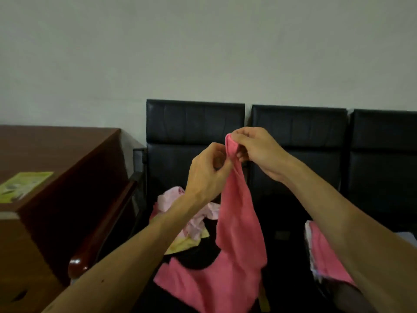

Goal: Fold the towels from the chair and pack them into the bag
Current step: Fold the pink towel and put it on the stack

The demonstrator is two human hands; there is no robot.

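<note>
Left hand (208, 169) and right hand (255, 150) both pinch the pink towel (237, 222) top edge. Green leaflet (21, 186) on the desk (56, 150); its print is unreadable.

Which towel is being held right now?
The coral-pink towel, hanging free: left hand and right hand both pinch its top edge. The pale pink towel and yellow towel lie crumpled on the chair.

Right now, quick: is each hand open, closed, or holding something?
Left hand: closed, pinching the pink towel just below its top end.
Right hand: closed, pinching the same towel's top end.
</note>
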